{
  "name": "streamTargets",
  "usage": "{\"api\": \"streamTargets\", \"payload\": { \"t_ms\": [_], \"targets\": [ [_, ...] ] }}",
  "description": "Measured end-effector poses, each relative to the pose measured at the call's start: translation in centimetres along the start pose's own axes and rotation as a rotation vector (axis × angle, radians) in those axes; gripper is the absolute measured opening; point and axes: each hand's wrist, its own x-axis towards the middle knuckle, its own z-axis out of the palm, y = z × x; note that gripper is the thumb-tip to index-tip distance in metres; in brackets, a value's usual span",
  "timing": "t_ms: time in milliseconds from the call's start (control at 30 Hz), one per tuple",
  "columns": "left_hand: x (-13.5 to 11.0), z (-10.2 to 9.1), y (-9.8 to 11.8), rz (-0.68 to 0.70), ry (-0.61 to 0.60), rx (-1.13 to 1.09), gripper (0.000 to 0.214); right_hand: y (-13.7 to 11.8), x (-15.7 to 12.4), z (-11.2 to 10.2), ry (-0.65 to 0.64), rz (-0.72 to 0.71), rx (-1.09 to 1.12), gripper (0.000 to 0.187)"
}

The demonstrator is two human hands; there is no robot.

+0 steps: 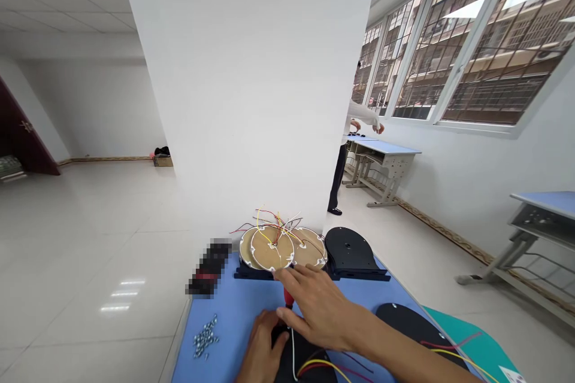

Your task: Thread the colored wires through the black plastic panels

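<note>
My right hand (314, 305) is closed around a red-handled screwdriver (288, 298), which stands nearly upright with its lower end toward a black plate (305, 365). My left hand (264, 344) lies at the left of this plate. Its thumb and fingers are curled on the dark part beside the screwdriver's lower end; the exact point of contact is hidden. White, yellow and red wires (318, 364) run across the plate below my right wrist. A pile of small silvery screws (205, 336) lies left of my left hand.
Round tan discs with wires (272, 248) lean at the table's back, beside an upright black plate (350, 251). Another black disc (404, 323) lies right, near a teal sheet (476, 341). A blurred dark item (209, 269) is at the left edge. A person (348, 137) stands beyond the pillar.
</note>
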Motion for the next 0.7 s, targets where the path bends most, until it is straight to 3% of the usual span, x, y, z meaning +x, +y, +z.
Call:
{"api": "streamTargets", "payload": {
  "t_ms": [167, 300, 433, 567, 700],
  "targets": [
    [0.04, 0.14, -0.05, -0.007, 0.002, -0.001, 0.03, -0.02, 0.47, -0.04, -0.004, 0.003, -0.031, 0.009],
    [0.03, 0.16, -0.06, -0.004, 0.012, -0.001, 0.031, 0.04, 0.72, 0.07, -0.003, -0.045, -0.023, 0.023],
    [-0.03, 0.17, -0.04, 0.006, 0.016, -0.001, 0.028, -0.03, 0.67, -0.04, -0.016, -0.005, -0.052, 0.012],
    [-0.04, 0.21, -0.01, 0.011, 0.022, 0.003, 0.026, -0.2, 0.36, -0.25, -0.021, -0.051, -0.031, 0.028],
    [-0.02, 0.22, 0.04, 0.021, 0.018, 0.0, 0.026, -0.24, 0.33, -0.13, -0.028, 0.01, -0.06, 0.014]
  ]
}}
